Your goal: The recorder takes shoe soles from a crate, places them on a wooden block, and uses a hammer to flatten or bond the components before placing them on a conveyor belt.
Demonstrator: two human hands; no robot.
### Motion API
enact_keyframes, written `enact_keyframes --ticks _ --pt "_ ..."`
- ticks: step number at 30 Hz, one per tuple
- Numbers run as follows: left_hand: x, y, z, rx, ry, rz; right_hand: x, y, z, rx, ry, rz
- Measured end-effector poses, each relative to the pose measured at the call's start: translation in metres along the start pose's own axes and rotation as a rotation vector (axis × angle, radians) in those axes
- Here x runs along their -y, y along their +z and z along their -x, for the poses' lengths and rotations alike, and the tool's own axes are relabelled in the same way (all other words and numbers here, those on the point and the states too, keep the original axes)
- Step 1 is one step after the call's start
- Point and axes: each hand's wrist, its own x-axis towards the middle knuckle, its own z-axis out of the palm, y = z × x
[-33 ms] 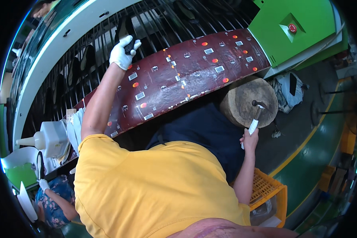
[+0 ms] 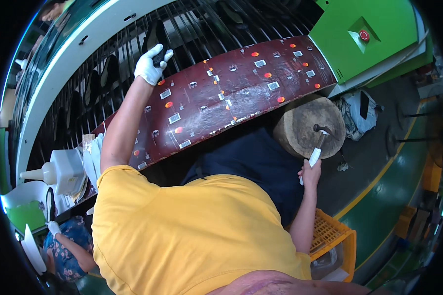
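Note:
My left hand (image 2: 150, 66), in a white glove, reaches over the rods of a conveyor (image 2: 184, 37). Its fingers wrap round the near end of a black shoe (image 2: 155, 35) with a paler inside, which lies along the rods. My right hand (image 2: 310, 174) grips a hammer (image 2: 315, 156) by its white-wrapped handle. The dark hammer head is over the top of a round wooden block (image 2: 295, 125), at the block's right part; whether it touches the wood I cannot tell.
A dark red padded ledge (image 2: 216, 101) with stickers runs before the conveyor. A green machine housing (image 2: 379, 29) carries a red button. Beside me are a yellow crate (image 2: 349, 250), a plastic bag (image 2: 362, 115) and a white bottle (image 2: 68, 172). Another person's gloved hand (image 2: 54, 228) holds a dark shoe at lower left.

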Motion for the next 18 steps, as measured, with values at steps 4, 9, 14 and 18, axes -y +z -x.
enact_keyframes --ticks 4,9,14,18 --pt "0.000 -0.035 -0.069 -0.318 -0.055 0.274 -0.004 -0.001 -0.007 0.028 -0.014 -0.024" --pt "-0.023 -0.064 -0.122 -0.339 0.318 0.000 0.010 0.008 -0.005 0.076 -0.001 -0.045" --pt "0.040 0.006 -0.048 -0.565 1.222 -1.544 0.003 0.000 -0.002 0.005 0.047 -0.005" --pt "0.048 0.039 -0.022 -0.281 0.970 -1.250 0.009 0.006 -0.003 0.014 0.058 -0.039"
